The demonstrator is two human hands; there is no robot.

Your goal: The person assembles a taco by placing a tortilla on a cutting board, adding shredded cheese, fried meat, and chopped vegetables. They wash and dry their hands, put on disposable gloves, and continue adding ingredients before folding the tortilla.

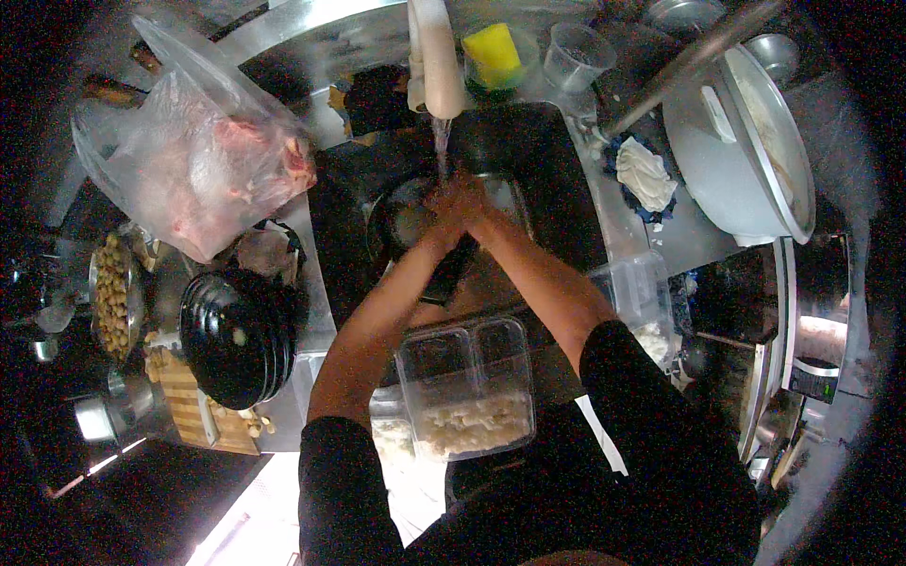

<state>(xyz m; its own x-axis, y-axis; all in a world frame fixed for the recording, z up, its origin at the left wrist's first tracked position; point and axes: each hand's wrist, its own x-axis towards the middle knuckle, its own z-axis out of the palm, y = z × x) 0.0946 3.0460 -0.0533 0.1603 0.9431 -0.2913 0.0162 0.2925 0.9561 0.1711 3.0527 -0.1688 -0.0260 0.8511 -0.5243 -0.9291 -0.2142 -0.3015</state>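
My left hand [444, 215] and my right hand [473, 205] are pressed against each other over a dark sink [571, 174]. A stream of water [441, 143] falls onto them from the pale faucet [439, 66]. Their fingers overlap in dim light, so I cannot make out whether they are spread or closed. Below them, a round dark pan [381, 222] lies in the sink, partly covered by my left hand and wrist. Beside it is a clear-rimmed container [514, 203]. Close to my forearms, a divided clear plastic container [502, 330] holds whitish chopped pieces [477, 424].
Left of the sink are a plastic bag of raw meat [203, 165], stacked black bowls [226, 340] and a cutting board [184, 391] with a knife [207, 424]. At right stands a large white pot [698, 141]. Behind sit a yellow sponge [494, 55] and a clear cup [576, 61].
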